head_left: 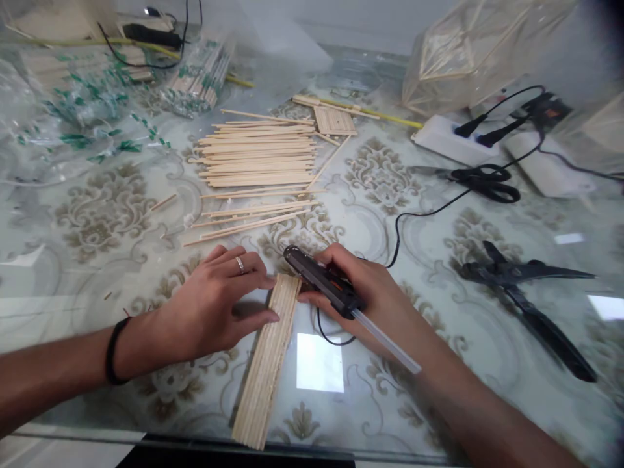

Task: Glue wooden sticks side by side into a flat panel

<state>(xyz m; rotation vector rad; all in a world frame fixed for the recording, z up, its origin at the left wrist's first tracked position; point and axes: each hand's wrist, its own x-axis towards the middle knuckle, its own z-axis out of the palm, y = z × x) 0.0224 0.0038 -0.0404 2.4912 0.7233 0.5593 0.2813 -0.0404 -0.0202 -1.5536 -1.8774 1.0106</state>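
Note:
A long panel of glued wooden sticks (267,364) lies on the glass-topped table, running from the front edge toward the middle. My left hand (219,305) rests flat beside its far end, fingers stretched out and touching the panel's left edge. My right hand (370,299) grips a black hot glue gun (324,283) with a clear glue stick (385,341) poking out of its back; the nozzle points at the panel's far end. Its black cord loops under my wrist.
A pile of loose wooden sticks (258,159) lies beyond the hands, with bagged sticks (199,78) at the back left. Black scissors (480,182), black cutters (531,299), a white power strip (453,140) and a stick-frame model in plastic (468,52) stand on the right.

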